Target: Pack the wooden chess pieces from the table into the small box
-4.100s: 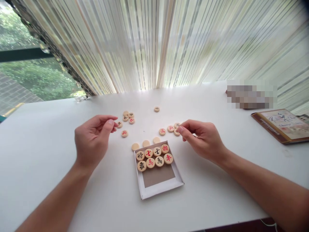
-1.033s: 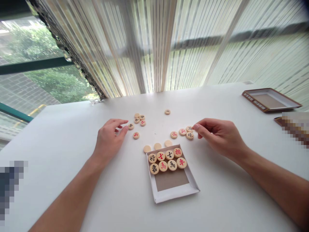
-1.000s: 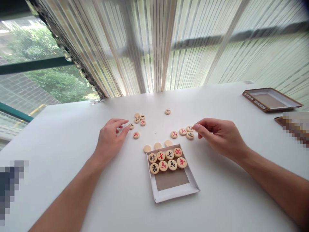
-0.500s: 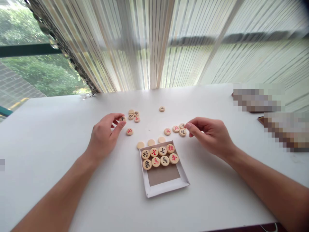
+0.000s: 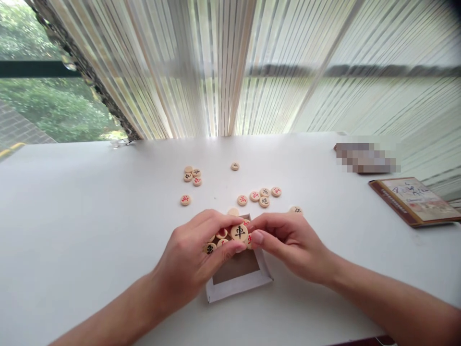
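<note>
My left hand pinches a round wooden chess piece with a black character between thumb and fingers, just above the shallow white paper tray. My right hand is closed in a pinch right beside that piece, fingertips touching it or a piece behind it; what it holds is hidden. Several pieces lie in the tray under my hands, mostly covered. Loose pieces lie on the white table: a cluster at the back left, a single red one, and a row behind the tray.
A brown-edged box lid with printed art lies at the right. A blurred patch sits behind it. Striped curtains hang along the table's far edge, with a window at the left. One lone piece lies further back.
Both hands came in from the loose pieces to meet over the tray. My left hand now carries the black-character piece it picked up at the left cluster.
</note>
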Action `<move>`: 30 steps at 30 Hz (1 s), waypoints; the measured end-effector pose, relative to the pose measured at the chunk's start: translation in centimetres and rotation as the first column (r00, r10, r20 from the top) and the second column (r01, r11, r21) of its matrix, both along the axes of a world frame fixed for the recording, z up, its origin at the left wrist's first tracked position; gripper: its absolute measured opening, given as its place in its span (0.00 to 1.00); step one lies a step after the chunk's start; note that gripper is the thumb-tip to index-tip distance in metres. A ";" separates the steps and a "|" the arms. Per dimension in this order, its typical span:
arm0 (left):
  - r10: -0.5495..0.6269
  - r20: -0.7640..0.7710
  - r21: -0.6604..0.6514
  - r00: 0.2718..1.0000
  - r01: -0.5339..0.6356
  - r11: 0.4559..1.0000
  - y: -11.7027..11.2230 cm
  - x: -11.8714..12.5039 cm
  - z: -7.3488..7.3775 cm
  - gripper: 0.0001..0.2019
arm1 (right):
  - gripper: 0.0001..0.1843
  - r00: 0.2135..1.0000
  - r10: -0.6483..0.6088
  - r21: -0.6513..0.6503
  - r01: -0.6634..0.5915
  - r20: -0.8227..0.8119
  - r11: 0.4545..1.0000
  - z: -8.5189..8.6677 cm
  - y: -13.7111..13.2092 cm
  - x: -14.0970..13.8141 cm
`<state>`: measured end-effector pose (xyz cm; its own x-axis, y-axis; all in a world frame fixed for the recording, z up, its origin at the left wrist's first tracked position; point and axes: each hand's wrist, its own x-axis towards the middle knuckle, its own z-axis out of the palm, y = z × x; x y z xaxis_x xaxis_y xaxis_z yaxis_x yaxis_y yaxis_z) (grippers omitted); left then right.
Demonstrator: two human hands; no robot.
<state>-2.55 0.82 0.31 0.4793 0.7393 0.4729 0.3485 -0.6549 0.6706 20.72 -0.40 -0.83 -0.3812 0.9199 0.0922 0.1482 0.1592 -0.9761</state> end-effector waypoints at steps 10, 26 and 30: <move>-0.030 0.059 -0.069 0.998 0.034 0.997 -0.5 0.7 -0.1 0.10 | 0.10 0.976 0.011 -0.143 -0.043 -0.219 0.989 0.2 -0.3 -0.6; 0.057 0.223 -0.415 0.973 0.042 0.909 -0.8 1.1 0.5 0.11 | 0.12 0.961 -0.058 -0.079 0.038 -0.272 0.996 -0.1 -0.7 -1.0; 0.039 0.257 -0.436 0.966 0.081 0.896 -0.7 1.3 0.7 0.12 | 0.12 0.945 -0.063 -0.122 0.025 -0.322 0.992 -0.1 -0.7 -1.1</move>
